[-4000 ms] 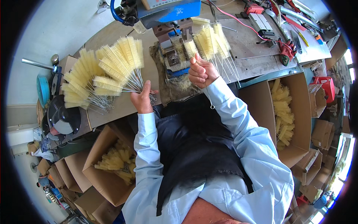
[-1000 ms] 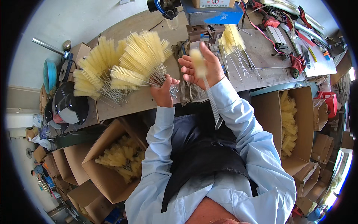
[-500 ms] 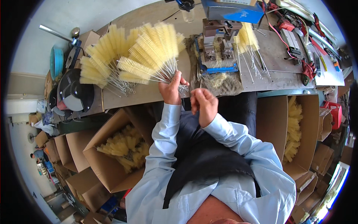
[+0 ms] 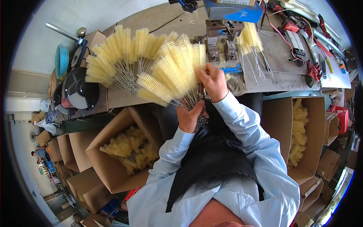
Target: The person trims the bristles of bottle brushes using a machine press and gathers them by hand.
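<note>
A fanned bundle of bottle brushes (image 4: 174, 72) with pale yellow bristles and twisted wire stems is in my left hand (image 4: 189, 116), whose fingers wrap round the stems near their looped ends. My right hand (image 4: 214, 82) is closed at the bundle's right side, thumb and fingers pinching a brush by its bristles or upper stem; the exact grip is partly hidden. Behind, on the table, lies a spread pile of similar brushes (image 4: 117, 56). A metal clamping fixture (image 4: 224, 41) with a blue base stands just beyond my right hand.
More brushes (image 4: 250, 39) lie right of the fixture. Open cardboard boxes holding brushes stand at left (image 4: 99, 151) and right (image 4: 314, 140) below the table. A black round-bodied machine (image 4: 80, 89) is at the table's left end; red-handled pliers (image 4: 313, 72) lie at right.
My left hand has drawn the bundle toward my body and rightward, off the table pile. My right hand has moved up and forward onto the bundle's right side.
</note>
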Demonstrator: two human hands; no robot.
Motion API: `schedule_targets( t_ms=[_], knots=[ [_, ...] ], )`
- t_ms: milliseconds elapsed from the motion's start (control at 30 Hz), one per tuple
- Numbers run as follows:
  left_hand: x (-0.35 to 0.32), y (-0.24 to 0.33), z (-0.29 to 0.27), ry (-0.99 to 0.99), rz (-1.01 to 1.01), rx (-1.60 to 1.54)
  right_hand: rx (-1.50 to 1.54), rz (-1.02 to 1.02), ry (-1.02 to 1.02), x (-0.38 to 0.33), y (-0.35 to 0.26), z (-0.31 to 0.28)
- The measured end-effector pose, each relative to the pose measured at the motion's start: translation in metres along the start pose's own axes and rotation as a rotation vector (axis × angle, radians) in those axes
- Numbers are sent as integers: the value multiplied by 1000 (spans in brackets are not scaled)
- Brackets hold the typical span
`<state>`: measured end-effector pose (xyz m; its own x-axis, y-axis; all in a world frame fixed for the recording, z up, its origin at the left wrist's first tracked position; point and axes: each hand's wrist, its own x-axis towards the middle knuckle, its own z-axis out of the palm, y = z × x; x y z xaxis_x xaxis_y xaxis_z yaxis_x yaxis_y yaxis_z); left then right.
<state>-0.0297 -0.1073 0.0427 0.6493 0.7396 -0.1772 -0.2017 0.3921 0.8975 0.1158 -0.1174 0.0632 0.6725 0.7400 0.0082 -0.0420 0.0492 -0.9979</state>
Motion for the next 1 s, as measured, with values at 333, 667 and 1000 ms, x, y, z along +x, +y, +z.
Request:
schedule_targets(
  t_ms=[333, 667, 1000],
  knots=[
    [-29, 7, -2, 310, 214, -112, 496, 270, 157, -9, 19, -19],
    [2, 17, -9, 398, 246, -187, 501, 304, 95, 22, 0, -33],
    [98, 1, -12, 324, 428, 8, 747, 597, -61, 44, -27, -46]
  ],
)
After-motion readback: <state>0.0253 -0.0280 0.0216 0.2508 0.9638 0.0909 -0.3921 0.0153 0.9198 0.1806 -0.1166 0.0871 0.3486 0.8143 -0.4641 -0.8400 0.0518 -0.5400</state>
